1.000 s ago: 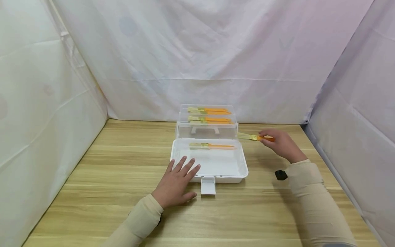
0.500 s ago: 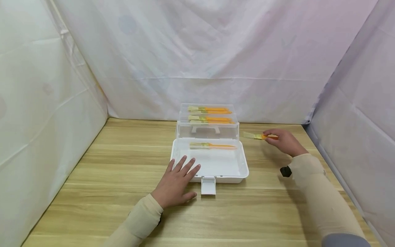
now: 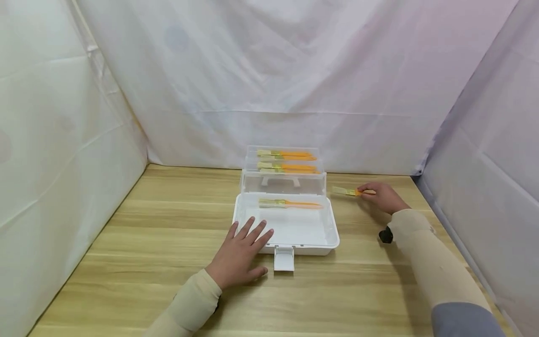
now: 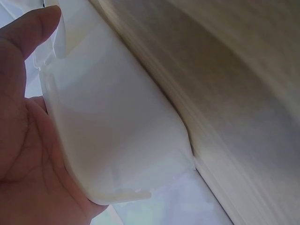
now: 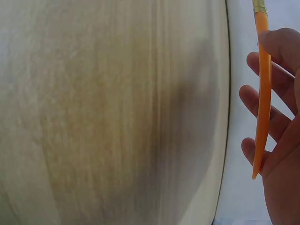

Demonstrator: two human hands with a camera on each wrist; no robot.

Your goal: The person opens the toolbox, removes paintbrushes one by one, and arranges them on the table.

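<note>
A white storage box [image 3: 332, 236] stands open on the wooden table, its clear tiered trays [image 3: 284, 180] folded back behind it. One orange-handled brush [image 3: 290, 203] lies in the white base. Several more brushes [image 3: 286, 160] lie in the clear trays. My left hand [image 3: 242, 250] rests flat with spread fingers on the box's front left corner [image 4: 117, 154]. My right hand [image 3: 381, 195], right of the box and low over the table, pinches another orange-handled brush [image 3: 347, 191] by its handle [image 5: 261, 93], bristles pointing left.
White cloth walls [image 3: 269, 84] close in the table on the left, back and right. The box's front latch [image 3: 283, 259] hangs open toward me. Bare wooden tabletop [image 3: 168, 210] stretches left of the box and along the front.
My right hand has carried the brush right and down, away from the box toward the table's right side. The left hand has stayed on the box. The camera tilted slightly.
</note>
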